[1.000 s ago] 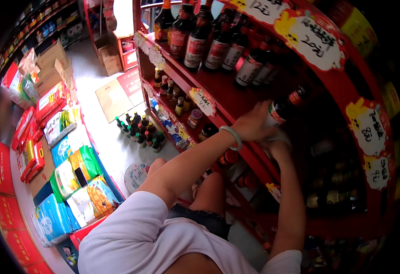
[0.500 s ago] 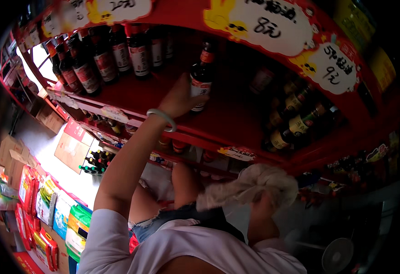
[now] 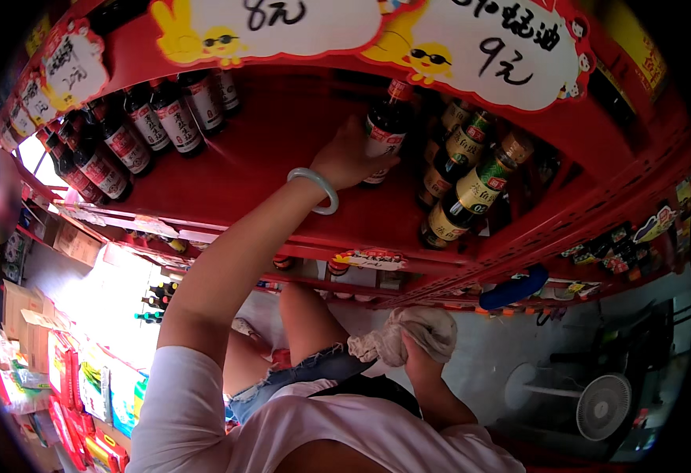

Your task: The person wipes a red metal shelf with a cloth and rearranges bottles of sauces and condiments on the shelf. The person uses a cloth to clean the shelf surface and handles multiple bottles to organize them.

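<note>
My left hand (image 3: 355, 156), with a pale bangle (image 3: 318, 188) on its wrist, is wrapped round a dark sauce bottle (image 3: 386, 118) with a red cap and a red-and-white label. That bottle stands upright on the red shelf (image 3: 266, 189), just left of several dark bottles (image 3: 471, 185) with gold-and-green labels. My right hand (image 3: 422, 352) grips a crumpled beige cloth (image 3: 420, 331) low in front of the shelf, beside my body. Part of the hand is hidden by the cloth.
More dark sauce bottles (image 3: 176, 118) stand in rows at the shelf's left end. Price cards (image 3: 479, 47) hang along the upper shelf edge. Stacked bags (image 3: 93, 386) and cardboard boxes (image 3: 26, 311) lie at lower left. A white fan (image 3: 602, 407) stands at lower right.
My left hand and the bottle have moved right along the shelf, closer to the gold-labelled bottles. My right hand and the cloth have shifted slightly inward. The whole view has turned rightward.
</note>
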The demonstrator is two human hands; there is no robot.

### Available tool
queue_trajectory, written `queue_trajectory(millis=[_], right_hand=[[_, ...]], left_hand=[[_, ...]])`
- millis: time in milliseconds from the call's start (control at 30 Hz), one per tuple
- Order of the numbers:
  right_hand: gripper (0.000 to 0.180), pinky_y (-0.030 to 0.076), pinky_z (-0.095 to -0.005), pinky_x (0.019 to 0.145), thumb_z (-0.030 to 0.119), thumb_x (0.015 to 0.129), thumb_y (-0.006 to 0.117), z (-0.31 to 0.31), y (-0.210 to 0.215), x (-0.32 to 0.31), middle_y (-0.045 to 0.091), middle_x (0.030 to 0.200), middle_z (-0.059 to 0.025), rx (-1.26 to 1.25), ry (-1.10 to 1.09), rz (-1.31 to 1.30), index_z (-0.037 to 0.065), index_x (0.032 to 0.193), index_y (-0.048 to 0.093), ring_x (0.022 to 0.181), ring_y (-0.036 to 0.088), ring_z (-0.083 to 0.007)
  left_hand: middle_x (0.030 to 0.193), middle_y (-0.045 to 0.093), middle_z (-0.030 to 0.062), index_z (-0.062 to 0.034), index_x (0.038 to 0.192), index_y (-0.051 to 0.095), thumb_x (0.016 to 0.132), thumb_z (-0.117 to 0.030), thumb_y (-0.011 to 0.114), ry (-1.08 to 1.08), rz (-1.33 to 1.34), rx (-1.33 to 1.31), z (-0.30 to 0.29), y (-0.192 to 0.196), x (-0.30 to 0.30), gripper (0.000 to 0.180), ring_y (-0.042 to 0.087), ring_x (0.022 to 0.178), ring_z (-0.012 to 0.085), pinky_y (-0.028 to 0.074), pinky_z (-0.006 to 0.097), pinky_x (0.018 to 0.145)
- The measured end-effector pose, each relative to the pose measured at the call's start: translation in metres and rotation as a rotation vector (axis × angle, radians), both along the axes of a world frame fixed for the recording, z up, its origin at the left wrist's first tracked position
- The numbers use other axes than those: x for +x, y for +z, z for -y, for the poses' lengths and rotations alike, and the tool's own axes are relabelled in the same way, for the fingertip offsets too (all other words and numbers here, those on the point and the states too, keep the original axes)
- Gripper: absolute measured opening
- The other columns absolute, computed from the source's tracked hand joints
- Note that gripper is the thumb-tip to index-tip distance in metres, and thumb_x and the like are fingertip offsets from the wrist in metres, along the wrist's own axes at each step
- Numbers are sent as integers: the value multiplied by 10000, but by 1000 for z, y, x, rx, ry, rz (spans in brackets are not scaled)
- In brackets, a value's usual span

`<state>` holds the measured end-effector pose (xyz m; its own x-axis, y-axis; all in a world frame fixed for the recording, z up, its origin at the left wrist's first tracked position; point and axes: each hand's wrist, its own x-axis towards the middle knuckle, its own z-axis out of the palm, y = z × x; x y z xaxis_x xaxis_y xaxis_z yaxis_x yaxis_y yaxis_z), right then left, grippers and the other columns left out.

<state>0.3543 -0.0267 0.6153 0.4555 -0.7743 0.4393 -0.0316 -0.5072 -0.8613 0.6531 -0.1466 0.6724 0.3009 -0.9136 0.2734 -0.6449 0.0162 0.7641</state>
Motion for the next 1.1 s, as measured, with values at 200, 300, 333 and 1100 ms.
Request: queue_trajectory(millis=[200,300,333,1100], right_hand=[[196,464,-293,746,21,738,720,0,-4,3,612,903,-67,257,-30,80,30,897,606,817,587,-176],[204,462,-279,752,24,752,718,9,-8,-7,607,893,-61,139,-53,-76,29,915,596,825,584,-165],[202,463,-277,753,25,756,716,8,-10,-8,609,892,-58,173,-75,-54,28,917,594,823,583,-161],[114,455,-252,687,-11,781,673,11,-9,-18,601,823,-52,331,-184,145,15,847,583,746,563,-128]], left_hand=[[1340,397,235,-15,1397,224,823,-517,594,-208,-307,17,30,-8,32,848,418,1241,340,366,395,1013],[1412,358,163,-88,1423,263,934,-483,383,-158,-419,-44,35,8,44,640,366,1289,291,327,378,1046],[1416,364,152,-88,1405,312,943,-439,381,-80,-266,-100,39,17,46,584,365,1292,280,314,377,1055],[1300,459,261,1,1288,417,813,-252,617,-119,330,-22,109,-10,72,575,449,1221,350,382,393,997]])
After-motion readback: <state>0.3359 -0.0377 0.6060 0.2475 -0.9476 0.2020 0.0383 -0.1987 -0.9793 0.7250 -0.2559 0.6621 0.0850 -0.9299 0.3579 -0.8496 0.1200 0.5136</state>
